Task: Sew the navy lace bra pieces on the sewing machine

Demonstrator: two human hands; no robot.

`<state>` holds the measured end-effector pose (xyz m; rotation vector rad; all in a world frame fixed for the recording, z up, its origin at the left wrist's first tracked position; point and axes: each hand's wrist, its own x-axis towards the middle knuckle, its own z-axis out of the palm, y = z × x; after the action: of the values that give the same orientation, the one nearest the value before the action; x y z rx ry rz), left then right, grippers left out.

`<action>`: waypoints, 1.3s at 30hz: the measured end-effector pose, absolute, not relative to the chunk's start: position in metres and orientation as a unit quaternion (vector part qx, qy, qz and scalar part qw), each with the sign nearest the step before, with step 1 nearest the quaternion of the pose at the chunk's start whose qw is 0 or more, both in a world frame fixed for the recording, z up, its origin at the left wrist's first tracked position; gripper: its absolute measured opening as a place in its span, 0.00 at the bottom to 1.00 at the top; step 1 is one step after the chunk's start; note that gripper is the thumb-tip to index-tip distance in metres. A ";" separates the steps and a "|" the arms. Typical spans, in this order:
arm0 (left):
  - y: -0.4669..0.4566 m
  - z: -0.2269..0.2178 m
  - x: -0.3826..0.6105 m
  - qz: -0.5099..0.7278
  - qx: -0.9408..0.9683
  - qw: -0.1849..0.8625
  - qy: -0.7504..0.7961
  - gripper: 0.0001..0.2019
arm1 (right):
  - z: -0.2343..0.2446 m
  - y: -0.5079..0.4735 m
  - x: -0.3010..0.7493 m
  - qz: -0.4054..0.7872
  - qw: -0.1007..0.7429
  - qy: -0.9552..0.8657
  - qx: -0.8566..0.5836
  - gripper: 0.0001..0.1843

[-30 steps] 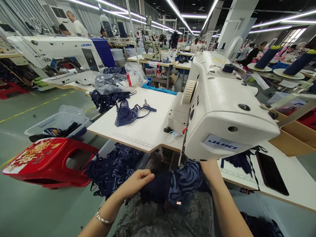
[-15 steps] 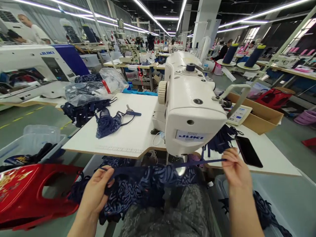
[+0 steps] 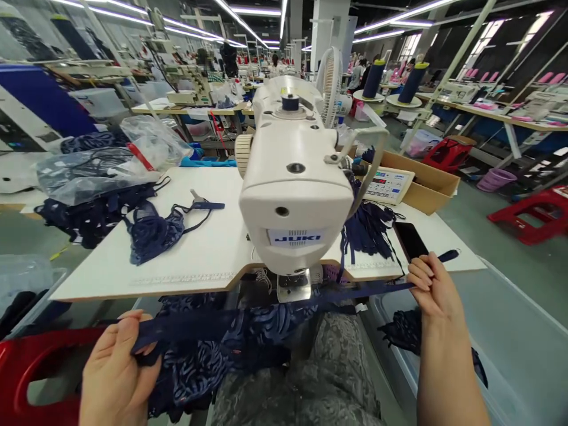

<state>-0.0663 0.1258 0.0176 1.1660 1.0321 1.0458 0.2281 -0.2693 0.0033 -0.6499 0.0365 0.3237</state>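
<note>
A navy patterned bra (image 3: 270, 322) is stretched across my lap, just in front of the sewing machine (image 3: 295, 195). Its left end is pinched between the thumb and fingers of my left hand (image 3: 118, 364). My right hand (image 3: 437, 290) is closed on the other end, a narrow navy band pulled taut to the right, with a strap tip poking out past the fingers. Beside that hand, a dark phone (image 3: 410, 239) lies on the white tabletop. Under the machine head, the metal plate (image 3: 294, 287) shows behind the stretched fabric.
Another navy bra (image 3: 155, 231) lies on the tabletop (image 3: 208, 245) at left, by a plastic bag (image 3: 95, 171). A bundle of navy straps (image 3: 368, 231), a control box (image 3: 388, 184) and a cardboard box (image 3: 421, 180) are at right. Clear bins (image 3: 510, 355) and a red stool (image 3: 48, 343) stand below.
The view has turned right and moved closer to the table. My hands have drawn further apart, widening the stretch of the bra, and a strap tip now shows beyond my right hand.
</note>
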 end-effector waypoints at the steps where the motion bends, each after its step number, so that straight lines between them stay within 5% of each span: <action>1: 0.125 0.019 -0.067 0.448 0.500 0.592 0.445 0.14 | 0.003 -0.270 0.228 0.155 0.930 0.020 -0.334 0.23; 4: 0.121 0.019 -0.071 0.443 0.503 0.589 0.453 0.10 | 0.002 -0.272 0.230 0.126 0.926 0.030 -0.356 0.25; 8: 0.121 0.014 -0.075 0.435 0.540 0.551 0.463 0.11 | 0.002 -0.276 0.230 0.130 0.916 0.041 -0.378 0.11; 12: 0.118 0.016 -0.067 0.397 0.575 0.566 0.438 0.16 | -0.002 -0.263 0.214 0.109 0.868 0.008 -0.484 0.15; 18: 0.051 0.037 -0.022 0.115 0.820 0.534 0.169 0.12 | 0.006 -0.208 0.162 0.234 0.614 -0.248 -0.712 0.18; 24: -0.006 0.032 0.012 0.061 0.821 0.557 0.109 0.14 | 0.027 -0.176 0.120 0.229 0.476 -0.347 -0.775 0.11; 32: -0.005 0.026 0.010 0.099 0.832 0.534 0.117 0.05 | 0.025 -0.168 0.110 0.214 0.461 -0.392 -0.767 0.06; 39: -0.004 0.016 0.004 0.133 0.900 0.409 0.070 0.08 | 0.023 -0.167 0.106 0.261 0.483 -0.416 -0.725 0.12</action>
<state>0.0044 -0.0036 0.0164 2.2672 0.1758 0.3351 0.1055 -0.1671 0.0227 -1.7657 -1.0146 0.6357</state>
